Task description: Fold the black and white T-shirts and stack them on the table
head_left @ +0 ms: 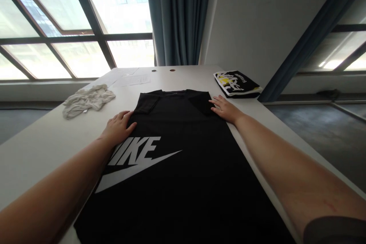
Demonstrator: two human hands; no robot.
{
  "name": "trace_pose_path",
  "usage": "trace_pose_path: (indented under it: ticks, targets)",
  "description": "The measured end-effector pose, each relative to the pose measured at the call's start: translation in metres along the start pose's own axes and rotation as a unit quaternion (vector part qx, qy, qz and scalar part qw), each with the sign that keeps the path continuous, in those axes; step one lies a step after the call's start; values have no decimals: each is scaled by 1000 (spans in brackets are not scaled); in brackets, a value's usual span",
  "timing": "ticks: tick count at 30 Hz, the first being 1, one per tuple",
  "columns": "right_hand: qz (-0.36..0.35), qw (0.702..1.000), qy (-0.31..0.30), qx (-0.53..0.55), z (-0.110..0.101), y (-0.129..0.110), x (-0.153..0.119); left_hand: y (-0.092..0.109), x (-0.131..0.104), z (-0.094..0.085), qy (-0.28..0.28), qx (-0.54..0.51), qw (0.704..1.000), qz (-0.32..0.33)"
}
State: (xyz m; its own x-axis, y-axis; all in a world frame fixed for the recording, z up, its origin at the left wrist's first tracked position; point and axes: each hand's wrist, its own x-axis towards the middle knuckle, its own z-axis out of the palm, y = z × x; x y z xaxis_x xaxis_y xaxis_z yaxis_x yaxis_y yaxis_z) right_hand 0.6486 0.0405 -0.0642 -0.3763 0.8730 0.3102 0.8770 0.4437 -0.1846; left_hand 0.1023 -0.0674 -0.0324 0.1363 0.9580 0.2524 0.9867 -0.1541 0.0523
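Observation:
A black T-shirt with a white NIKE print lies spread out on the white table, its collar toward the far end. Both short sleeves are laid inward over the shirt's upper body. My left hand rests at the shirt's left edge just below the sleeve, fingers apart and gripping nothing. On the opposite side my right hand lies with spread fingers, their tips touching the folded right sleeve. The shirt's bottom hem runs out of view at the near edge.
A crumpled whitish cloth lies on the left of the table. Folded dark garments with white and yellow print are stacked at the back right. Paper sheets lie at the back left. Beyond are windows and a blue curtain.

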Motion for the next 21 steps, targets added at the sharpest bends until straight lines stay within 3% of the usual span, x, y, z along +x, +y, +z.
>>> trace_pose_path:
  ticks: [4, 9, 15, 18, 21]
  targets:
    - [-22, 999, -21, -26, -1, -8, -12, -4, -70, -19, -28, -10, 1000, 9]
    - [-8, 997, -32, -64, 2, -17, -21, 14, -140, -50, -41, -4, 998, -39]
    - [-7, 993, -14, -114, 3, -19, -20, 30, -233, -73, -79, -139, 980, -117]
    - [-49, 990, 22, -127, -5, -45, -4, 30, -262, -83, -105, -224, 958, -142]
    - [-107, 986, 40, -119, -9, -107, 27, 25, -272, -96, -162, -264, 938, -152]
